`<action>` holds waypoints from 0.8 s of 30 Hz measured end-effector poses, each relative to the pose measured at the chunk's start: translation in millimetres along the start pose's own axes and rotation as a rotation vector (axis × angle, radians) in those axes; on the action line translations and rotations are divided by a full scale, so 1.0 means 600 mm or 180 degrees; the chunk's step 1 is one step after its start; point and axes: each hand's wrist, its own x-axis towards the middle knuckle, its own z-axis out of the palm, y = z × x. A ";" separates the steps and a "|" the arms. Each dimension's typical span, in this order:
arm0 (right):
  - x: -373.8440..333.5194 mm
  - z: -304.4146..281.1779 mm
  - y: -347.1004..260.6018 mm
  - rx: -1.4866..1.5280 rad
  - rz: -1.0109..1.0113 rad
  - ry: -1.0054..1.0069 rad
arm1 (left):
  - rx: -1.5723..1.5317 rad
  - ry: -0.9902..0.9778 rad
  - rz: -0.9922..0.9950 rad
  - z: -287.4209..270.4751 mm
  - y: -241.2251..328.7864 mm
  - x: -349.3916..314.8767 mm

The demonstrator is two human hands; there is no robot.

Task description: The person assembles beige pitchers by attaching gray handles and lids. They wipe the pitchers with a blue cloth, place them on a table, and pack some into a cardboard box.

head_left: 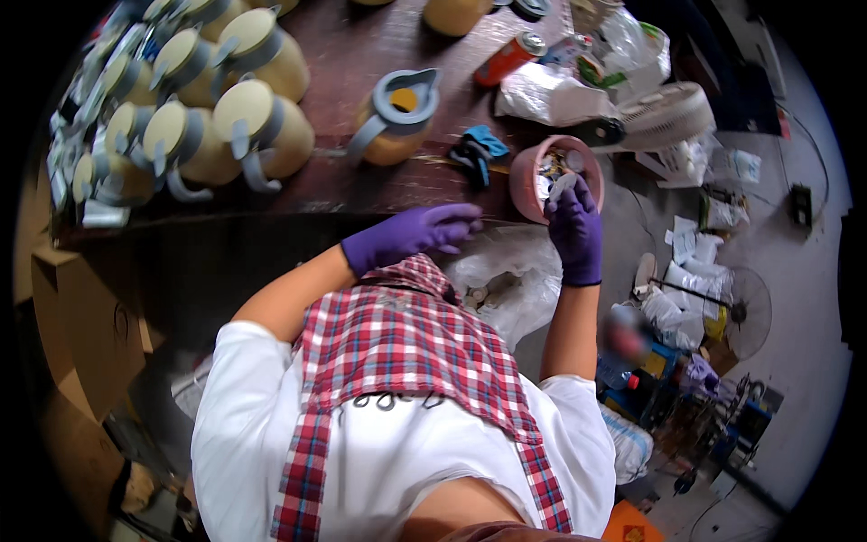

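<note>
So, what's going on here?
A person in purple gloves is standing at a dark table. Their right hand seems to hold a small pale piece at the edge of a pink bucket containing small items. Their left hand is open near the apron, with nothing visible in it. An uncovered jug stands upright ahead of them, and several similar jugs with cream lids are grouped to its left.
</note>
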 end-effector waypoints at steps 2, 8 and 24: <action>-0.016 0.063 0.052 -0.0402 -0.0032 -0.0400 | -0.1542 -0.0221 -0.0113 -0.005 -0.008 -0.002; -0.045 0.219 0.146 -0.0382 0.0493 -0.0396 | -0.2137 0.0250 0.0175 -0.055 0.001 -0.085; 0.028 0.348 0.353 0.0105 0.0400 0.0364 | -0.1599 0.2259 0.2106 -0.291 -0.028 -0.070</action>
